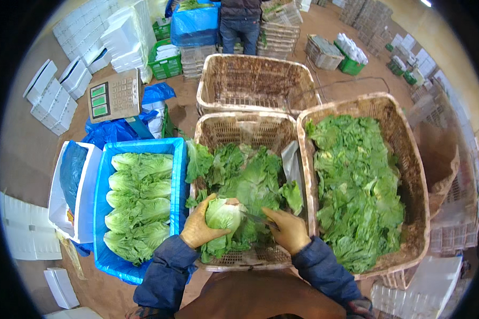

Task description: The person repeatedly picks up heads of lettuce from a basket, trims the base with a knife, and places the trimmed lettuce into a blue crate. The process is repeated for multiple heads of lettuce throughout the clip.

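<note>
My left hand (pixel 199 226) grips a head of romaine lettuce (pixel 220 218), its brownish cut stem end turned up and to the right. In my right hand (pixel 288 228) is a knife (pixel 259 219), the blade's tip at or close to that stem end. Both hands are over a muddy plastic crate (pixel 245 123) that holds loose green lettuce leaves (pixel 249 175). To the left, trimmed lettuce heads (pixel 139 199) lie in a column inside a container lined with blue plastic (pixel 179 179). A larger crate (pixel 415 179) on the right holds many leafy lettuces (pixel 355 195).
Beyond the middle crate stands another muddy crate (pixel 257 83). A weighing scale's display (pixel 115 95) rises at the back left, above a white foam box (pixel 86 191). A person (pixel 240 24) stands at the far side beside stacked crates (pixel 278 40). A cable (pixel 351 81) crosses behind the right crate.
</note>
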The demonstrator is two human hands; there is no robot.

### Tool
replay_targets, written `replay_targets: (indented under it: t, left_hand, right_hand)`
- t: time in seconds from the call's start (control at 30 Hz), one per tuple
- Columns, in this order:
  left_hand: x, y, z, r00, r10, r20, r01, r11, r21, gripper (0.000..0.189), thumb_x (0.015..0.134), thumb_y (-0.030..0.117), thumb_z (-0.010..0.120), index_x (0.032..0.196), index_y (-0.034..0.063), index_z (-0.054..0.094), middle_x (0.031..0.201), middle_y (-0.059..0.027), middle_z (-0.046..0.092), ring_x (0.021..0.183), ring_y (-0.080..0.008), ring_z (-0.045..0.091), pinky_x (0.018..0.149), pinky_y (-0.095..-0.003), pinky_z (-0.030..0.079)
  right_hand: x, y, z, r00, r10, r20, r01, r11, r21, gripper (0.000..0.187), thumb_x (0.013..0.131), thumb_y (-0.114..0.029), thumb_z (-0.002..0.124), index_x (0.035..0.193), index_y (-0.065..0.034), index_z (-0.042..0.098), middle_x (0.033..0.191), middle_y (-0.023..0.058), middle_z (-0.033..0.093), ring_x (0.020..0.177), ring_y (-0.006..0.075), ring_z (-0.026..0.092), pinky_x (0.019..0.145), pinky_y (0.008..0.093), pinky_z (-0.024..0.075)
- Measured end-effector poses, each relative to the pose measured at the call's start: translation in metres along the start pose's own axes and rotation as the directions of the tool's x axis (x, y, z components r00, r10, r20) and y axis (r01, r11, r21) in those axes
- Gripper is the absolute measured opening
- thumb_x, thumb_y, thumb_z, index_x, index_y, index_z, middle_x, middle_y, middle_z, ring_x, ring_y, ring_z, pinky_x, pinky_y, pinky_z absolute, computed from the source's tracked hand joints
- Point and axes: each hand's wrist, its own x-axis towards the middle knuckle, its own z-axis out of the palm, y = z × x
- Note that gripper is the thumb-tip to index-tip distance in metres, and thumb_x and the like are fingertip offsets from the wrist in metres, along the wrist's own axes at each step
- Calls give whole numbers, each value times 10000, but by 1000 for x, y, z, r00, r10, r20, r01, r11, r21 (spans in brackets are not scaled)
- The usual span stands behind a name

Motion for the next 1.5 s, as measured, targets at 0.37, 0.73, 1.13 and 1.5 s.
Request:
replay_targets:
  t: [0.37, 0.73, 1.13, 1.5]
  left_hand:
    - [-42, 24, -8, 990, 123, 62, -128, 988, 91, 1094, 585, 340, 990, 1489, 46, 449, 1331, -194, 587, 1243, -350, 590, 1069, -421, 492]
    - [19, 38, -1, 906, 232, 354, -19, 858, -514, 788, 918, 321, 768, 1566, 46, 412, 1504, -117, 523, 1348, -231, 514, 1143, -358, 398]
    - [48, 10, 41, 936, -146, 320, 201, 969, -146, 1319, 772, 425, 906, 1619, -66, 21, 1617, -322, 304, 1518, -388, 306, 1236, -404, 295]
    - [19, 15, 26, 964, 252, 88, -154, 794, -588, 1191, 657, 139, 974, 1614, 12, 275, 1550, -130, 462, 1389, -227, 477, 1171, -374, 385]
  right_hand:
    - [34, -27, -7, 955, -175, 240, 222, 957, -187, 557, 828, -88, 688, 1371, -121, 569, 1082, 115, 711, 945, 312, 722, 762, 436, 590]
    - [26, 42, -4, 996, -59, 65, -27, 501, 865, 581, 1062, -397, 575, 1453, 30, 531, 1428, 147, 607, 1285, 194, 567, 1119, 352, 425]
    - [-44, 80, 65, 853, 465, 238, -146, -225, 963, 284, 1061, -196, 580, 1274, -24, 655, 1118, 80, 724, 964, 217, 698, 870, 360, 582]
    - [62, -11, -70, 974, -95, -203, 137, 969, 204, 60, 889, -105, 774, 871, -49, 766, 783, 107, 719, 667, 183, 669, 607, 300, 517]
